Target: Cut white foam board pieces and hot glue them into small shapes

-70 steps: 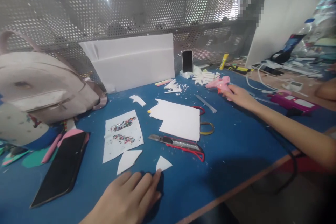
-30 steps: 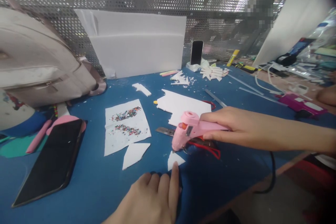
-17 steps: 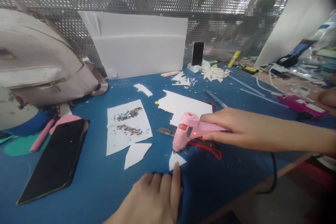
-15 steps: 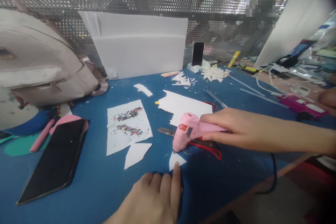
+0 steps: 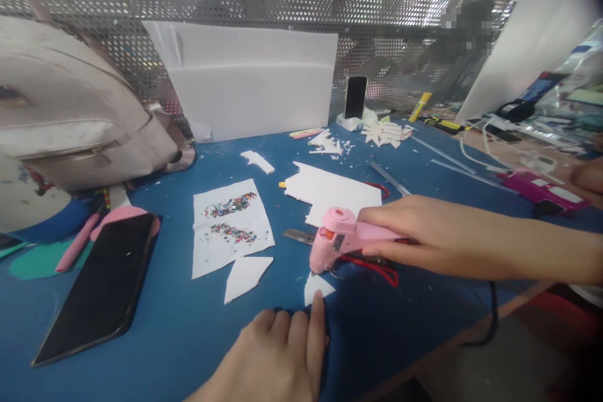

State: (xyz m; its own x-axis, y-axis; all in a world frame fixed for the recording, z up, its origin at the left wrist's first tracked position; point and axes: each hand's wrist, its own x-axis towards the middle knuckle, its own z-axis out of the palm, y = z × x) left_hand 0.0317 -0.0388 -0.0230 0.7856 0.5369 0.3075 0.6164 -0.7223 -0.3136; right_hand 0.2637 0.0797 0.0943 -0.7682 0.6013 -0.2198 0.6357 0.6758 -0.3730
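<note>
My right hand is closed around the handle of a pink glue gun, its nozzle pointing down at the tip of a small white foam board piece. My left hand has its index finger stretched onto that piece, pressing it to the table, while the other fingers are curled under. To the left lies a larger white offcut. Behind it, a white sheet carries two patches of colourful glitter bits. A cutter blade shows left of the glue gun; its handle is partly hidden.
A big foam board piece lies beyond the gun. A dark phone rests at left near a pale backpack. Another phone stands at the back by white scraps. A magenta device sits at right. A black cord hangs over the edge.
Almost nothing differs. The glue gun stays at the tip of the small piece, and my left fingertip stays on it; the view has shifted very slightly.
</note>
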